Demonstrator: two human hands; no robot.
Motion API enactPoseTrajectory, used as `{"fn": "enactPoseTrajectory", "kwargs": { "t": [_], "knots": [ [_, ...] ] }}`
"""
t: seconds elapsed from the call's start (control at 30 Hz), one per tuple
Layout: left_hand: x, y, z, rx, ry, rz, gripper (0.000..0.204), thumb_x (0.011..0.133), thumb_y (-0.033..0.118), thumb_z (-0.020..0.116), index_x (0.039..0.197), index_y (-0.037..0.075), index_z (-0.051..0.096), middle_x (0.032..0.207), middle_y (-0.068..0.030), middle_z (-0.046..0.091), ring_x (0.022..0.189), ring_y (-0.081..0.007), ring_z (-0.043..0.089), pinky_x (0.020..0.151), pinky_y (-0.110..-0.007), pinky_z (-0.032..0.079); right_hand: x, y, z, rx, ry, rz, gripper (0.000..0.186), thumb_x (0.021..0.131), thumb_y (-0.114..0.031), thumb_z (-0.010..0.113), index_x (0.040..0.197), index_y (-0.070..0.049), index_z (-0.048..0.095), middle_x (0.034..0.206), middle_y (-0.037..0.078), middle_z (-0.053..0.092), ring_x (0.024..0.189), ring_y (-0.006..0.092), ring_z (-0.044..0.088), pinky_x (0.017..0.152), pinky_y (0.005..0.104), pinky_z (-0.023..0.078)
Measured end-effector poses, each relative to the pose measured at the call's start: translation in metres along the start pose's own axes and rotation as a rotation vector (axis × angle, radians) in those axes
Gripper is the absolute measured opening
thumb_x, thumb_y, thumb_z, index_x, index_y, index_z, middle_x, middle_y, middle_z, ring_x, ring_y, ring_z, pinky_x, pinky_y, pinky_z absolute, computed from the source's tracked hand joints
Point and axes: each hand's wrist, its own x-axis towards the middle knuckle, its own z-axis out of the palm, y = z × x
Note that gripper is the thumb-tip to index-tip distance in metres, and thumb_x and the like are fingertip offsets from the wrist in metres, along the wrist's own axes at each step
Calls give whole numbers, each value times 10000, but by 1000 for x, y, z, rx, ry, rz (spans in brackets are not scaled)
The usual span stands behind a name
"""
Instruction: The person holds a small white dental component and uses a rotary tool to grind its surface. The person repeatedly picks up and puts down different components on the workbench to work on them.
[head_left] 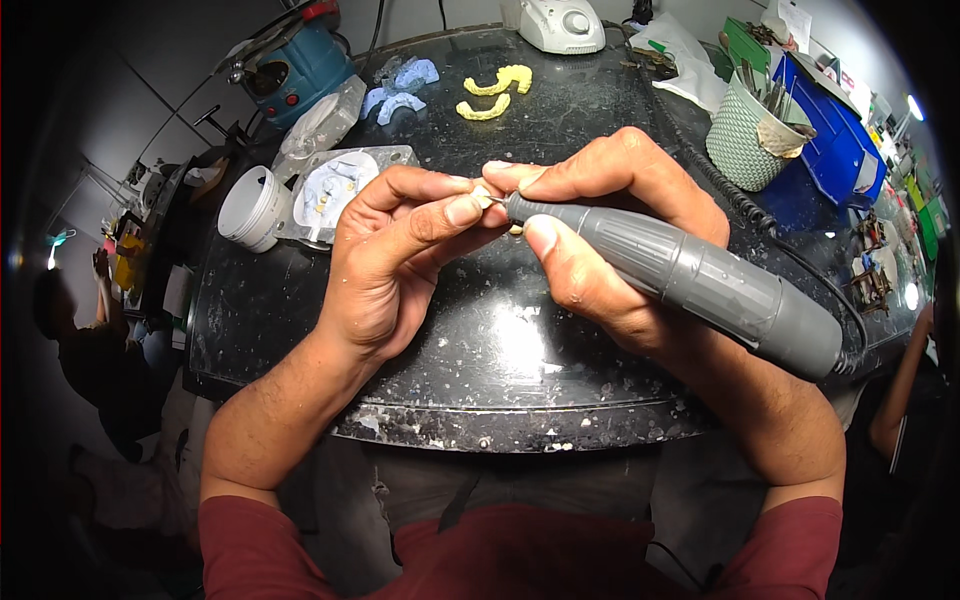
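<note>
My left hand (400,240) pinches a small cream-coloured piece (481,195) between thumb and fingers. My right hand (620,240) grips a grey rotary handpiece (690,280), whose thin metal bit meets the piece where both hands come together above the black bench. A coiled cord runs from the handpiece's back end. Behind my left hand, a white dental model with small cream pieces (331,195) rests in a clear case, beside a white tub (248,228).
Blue moulds (400,105) and yellow arches (482,108) lie at the back, near a white control box (560,25) and teal machine (290,75). A tool basket (750,150) and blue bin (830,130) stand right. Other people (85,350) are at both sides.
</note>
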Motion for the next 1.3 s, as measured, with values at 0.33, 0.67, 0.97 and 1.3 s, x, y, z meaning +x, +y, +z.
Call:
{"fn": "enactPoseTrajectory", "kwargs": {
  "t": [0.33, 0.67, 0.97, 1.3],
  "knots": [
    [0, 0, 0, 20, -16, 20, 130, 877, 2, 615, 1006, 4, 628, 1002, -157, 687, 964, -239, 679, 924, -391, 544, 1, 0, 0, 27, -6, -18, 163, 821, 39, 597, 978, 16, 558, 922, 116, 611, 1035, 272, 655, 915, 372, 518],
    [-1, 1, 1, 43, 7, 49, 129, 879, -1, 612, 1008, 1, 626, 1011, -159, 684, 964, -238, 679, 922, -385, 544, 3, 2, -1, -54, -46, -80, 164, 821, 42, 600, 978, 18, 556, 900, 112, 604, 1024, 272, 659, 893, 369, 527],
    [0, 0, 3, 60, 14, 54, 127, 882, 6, 614, 1009, 5, 625, 1005, -162, 685, 964, -235, 679, 928, -389, 540, 3, 6, 0, 18, -18, -87, 163, 820, 35, 598, 975, 17, 554, 897, 119, 606, 1023, 276, 657, 891, 371, 525],
    [-1, 1, 3, 70, 20, 39, 126, 883, 13, 620, 1007, -2, 627, 984, -168, 689, 960, -235, 680, 921, -387, 542, 3, 3, 0, -8, -21, -59, 164, 806, 46, 593, 964, 15, 558, 903, 118, 609, 1026, 276, 656, 888, 373, 529]
  ]
}}
